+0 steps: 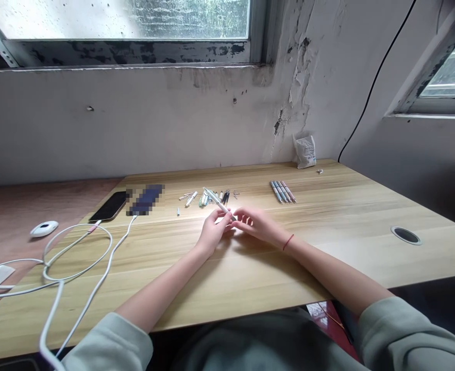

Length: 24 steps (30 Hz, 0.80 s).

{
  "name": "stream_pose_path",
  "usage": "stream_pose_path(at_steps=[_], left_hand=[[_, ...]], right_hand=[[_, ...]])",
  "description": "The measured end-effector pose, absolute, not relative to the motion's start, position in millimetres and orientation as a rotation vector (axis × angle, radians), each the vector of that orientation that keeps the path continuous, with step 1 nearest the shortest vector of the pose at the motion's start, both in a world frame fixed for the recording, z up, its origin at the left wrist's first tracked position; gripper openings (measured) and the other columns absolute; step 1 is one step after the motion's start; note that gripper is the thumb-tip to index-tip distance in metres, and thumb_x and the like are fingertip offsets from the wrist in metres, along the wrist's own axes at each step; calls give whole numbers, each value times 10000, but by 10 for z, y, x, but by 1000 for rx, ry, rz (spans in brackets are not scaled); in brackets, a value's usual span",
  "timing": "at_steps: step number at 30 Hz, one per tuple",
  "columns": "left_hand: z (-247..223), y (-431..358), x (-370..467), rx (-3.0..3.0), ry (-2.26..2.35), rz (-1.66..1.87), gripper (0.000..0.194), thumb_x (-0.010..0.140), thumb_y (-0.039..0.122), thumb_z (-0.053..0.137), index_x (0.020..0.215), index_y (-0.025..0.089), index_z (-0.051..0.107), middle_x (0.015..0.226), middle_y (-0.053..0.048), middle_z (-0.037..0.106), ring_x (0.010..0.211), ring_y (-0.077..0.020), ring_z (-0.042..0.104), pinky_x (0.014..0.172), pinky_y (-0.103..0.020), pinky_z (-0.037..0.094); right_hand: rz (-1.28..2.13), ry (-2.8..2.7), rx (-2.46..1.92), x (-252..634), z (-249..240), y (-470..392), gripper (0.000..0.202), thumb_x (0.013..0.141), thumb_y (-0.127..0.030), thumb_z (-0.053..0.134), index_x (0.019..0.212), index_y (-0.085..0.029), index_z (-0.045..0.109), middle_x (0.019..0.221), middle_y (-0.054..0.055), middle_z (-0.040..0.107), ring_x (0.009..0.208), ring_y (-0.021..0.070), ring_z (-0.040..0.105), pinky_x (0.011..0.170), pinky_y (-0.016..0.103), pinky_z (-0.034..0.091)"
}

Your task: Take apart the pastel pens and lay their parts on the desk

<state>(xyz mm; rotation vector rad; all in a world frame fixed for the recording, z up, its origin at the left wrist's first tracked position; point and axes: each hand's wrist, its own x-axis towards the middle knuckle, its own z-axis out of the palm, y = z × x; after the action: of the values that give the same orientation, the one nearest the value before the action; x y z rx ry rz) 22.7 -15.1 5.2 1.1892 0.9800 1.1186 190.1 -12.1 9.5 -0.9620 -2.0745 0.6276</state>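
A slim whitish pen [216, 198] slants up and to the left above the desk. My left hand [213, 230] is closed around its lower part. At the pen's dark lower end, the fingers of my right hand [252, 222] come together in a pinch, partly hiding that end. Just beyond my hands lie loose pen parts: white barrels [191, 199], dark refills [225, 197] and small metallic pieces [236, 194]. One small light-blue piece [178, 212] lies apart to the left. Several pens [283, 191] rest side by side farther right.
On the left are a black phone [109, 206], a blurred dark-blue device [148, 198], looped white cables [109, 263] and a white rounded case [44, 229]. A crumpled white packet [305, 151] stands by the wall. A round grommet [405, 235] is set in the wooden desk [351, 221].
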Motion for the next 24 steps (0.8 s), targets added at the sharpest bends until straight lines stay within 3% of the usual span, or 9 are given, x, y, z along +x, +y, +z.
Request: stream_pose_path(at_steps=[7,13,18,24], left_hand=[[41,-121,194,1376,942,1038,364,764,431,635,985,145,596,985,-64,620,932,-198,615,833,-360,526],[32,-110,146,1789,965,848,496,825,404,559,1251,168,466,1008,-87,604,882,-182,609,791,-339,509],[30,-129,123,2223,950,710,271,855,351,505,1009,175,642,1019,-87,614,927,-192,573,854,-324,442],[35,-130,141,2342,881,696,240,869,308,477,957,191,667,996,-76,622,961,-189,554,886,-302,404]], right_hand=[[558,-2080,-977,1832,60,-156,162,871,-299,489,879,-204,620,781,14,660,641,128,578,594,253,452],[386,-1858,-1162,2226,181,120,186,834,-318,497,848,-184,626,766,41,661,693,168,596,606,275,454],[39,-1460,-1800,3146,176,465,246,799,-317,500,831,-142,670,783,95,686,713,197,601,624,278,405],[44,-1393,-2218,3723,-54,555,221,758,-252,517,724,-117,689,748,153,683,717,232,606,565,278,338]])
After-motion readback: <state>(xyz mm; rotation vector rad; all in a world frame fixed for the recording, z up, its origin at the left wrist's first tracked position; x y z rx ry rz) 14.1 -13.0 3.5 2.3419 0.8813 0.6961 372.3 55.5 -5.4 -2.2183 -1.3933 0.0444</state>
